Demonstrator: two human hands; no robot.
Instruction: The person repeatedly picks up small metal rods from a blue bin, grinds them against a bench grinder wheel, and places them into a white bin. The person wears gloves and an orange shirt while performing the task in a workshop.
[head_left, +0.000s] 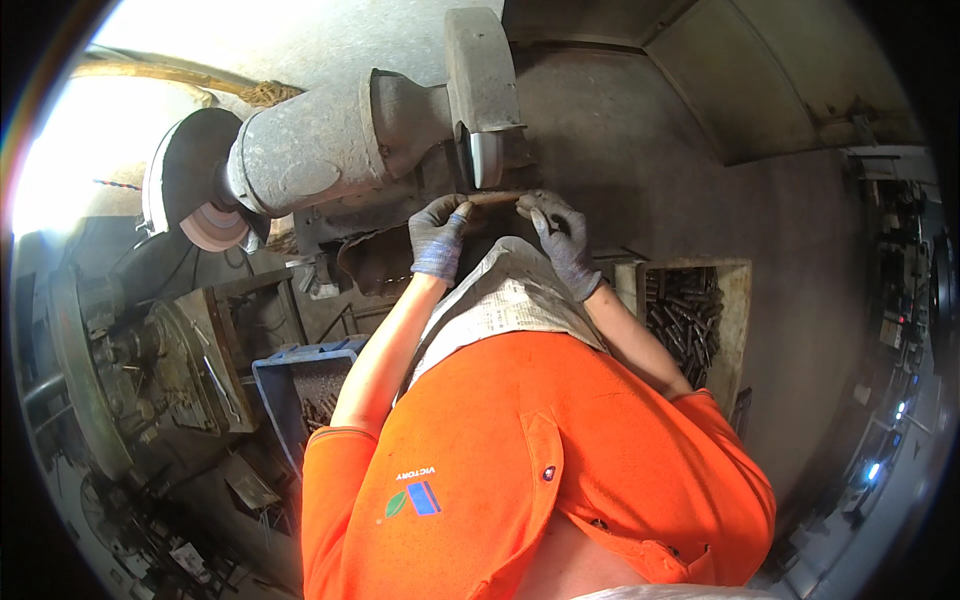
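Observation:
Between my two gloved hands a short metal rod (495, 197) lies crosswise, just below the right-side wheel (487, 159) of a bench grinder (304, 146). My left hand (441, 232) pinches the rod's left end between thumb and fingers. At the other end, my right hand (559, 236) grips it the same way. Whether the rod touches the wheel I cannot tell. A metal guard (484, 71) covers the upper part of that wheel. The grinder's other wheel (215, 226), pinkish, shows below its own guard at the left.
Right of my lap stands a box (739, 300) holding many dark metal rods (679, 319). On my left is a blue plastic crate (274, 375) with rods inside. Greasy machinery (161, 367) stands farther left. Newspaper (510, 300) covers my lap.

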